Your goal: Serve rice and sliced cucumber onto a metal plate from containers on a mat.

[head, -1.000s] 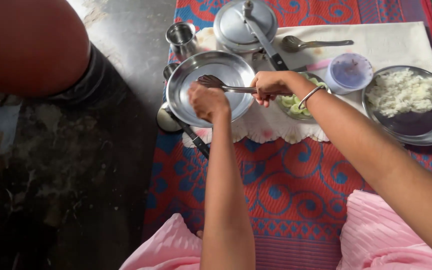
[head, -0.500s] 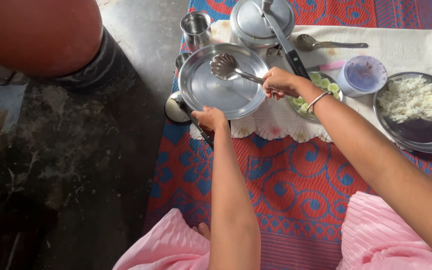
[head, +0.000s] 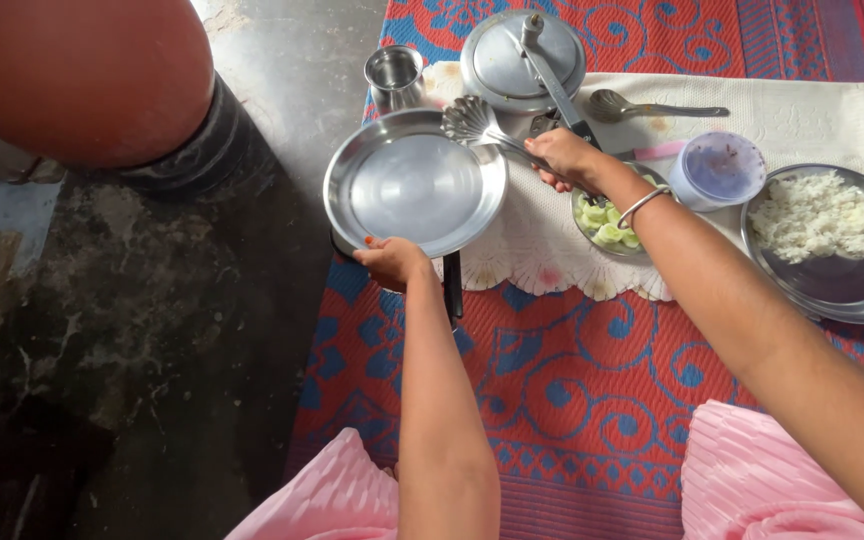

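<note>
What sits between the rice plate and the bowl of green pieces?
In the head view, a lidded pale purple tub sits between the rice plate and the bowl of green pieces.

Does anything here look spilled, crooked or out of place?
Nothing stands out. The empty steel plate, held at its near rim by the left hand, looks clean; the rice stays on its own plate; no spills show on the cloth.
</note>
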